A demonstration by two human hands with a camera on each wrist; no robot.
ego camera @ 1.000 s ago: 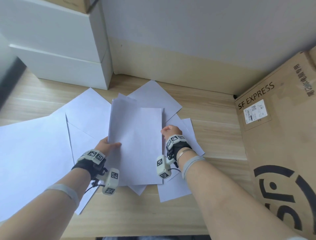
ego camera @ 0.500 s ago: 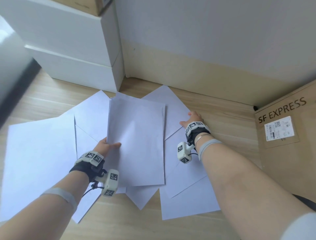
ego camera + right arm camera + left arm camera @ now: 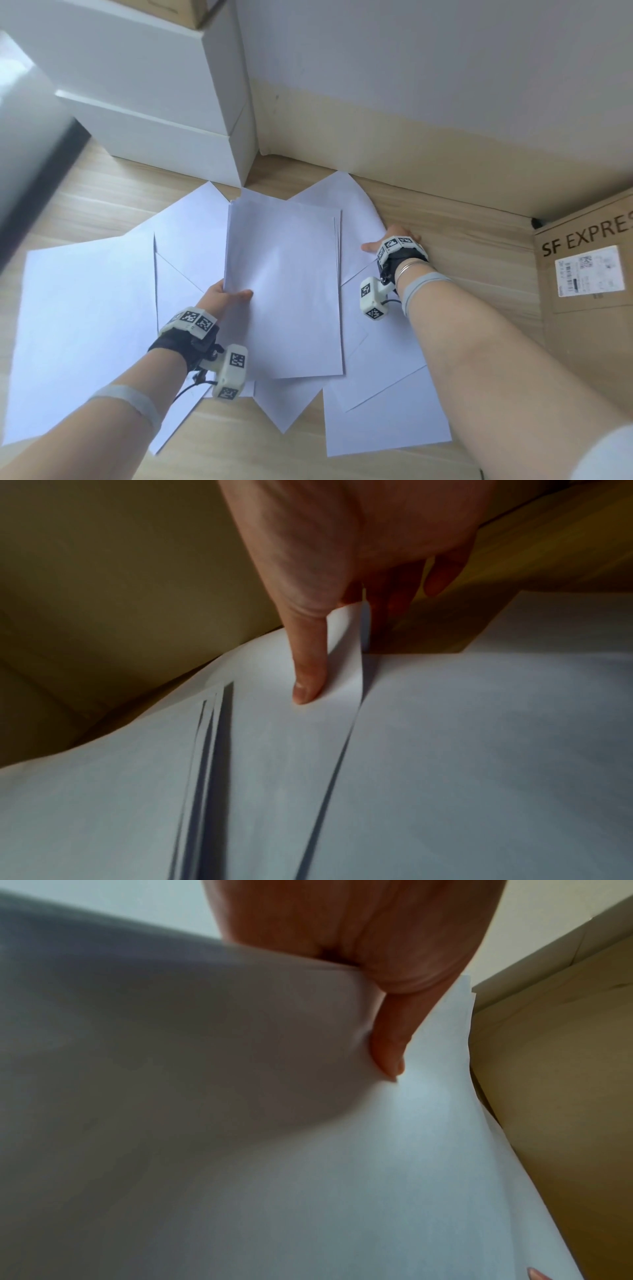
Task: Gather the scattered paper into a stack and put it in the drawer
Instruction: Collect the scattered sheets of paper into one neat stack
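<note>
My left hand [image 3: 224,295] grips a stack of white paper [image 3: 284,291] by its left edge, thumb on top; the stack is held over the wooden floor. In the left wrist view the thumb [image 3: 388,1042] presses on the stack [image 3: 411,1164]. My right hand [image 3: 390,241] is further away, at the right edge of a loose sheet [image 3: 356,212] near the wall. In the right wrist view its thumb [image 3: 304,674] lies on that sheet [image 3: 274,723] and the fingers are under the raised edge, pinching it. More loose sheets lie at the left [image 3: 85,325] and lower right [image 3: 387,418].
A white drawer unit [image 3: 164,147] stands at the back left, its fronts closed. A large cardboard box [image 3: 589,274] marked SF EXPRESS blocks the right side. The wall and beige baseboard [image 3: 428,154] run close behind the papers.
My right hand let go of the stack's right edge and reached forward and right to the far sheet near the wall. The left hand still holds the stack.
</note>
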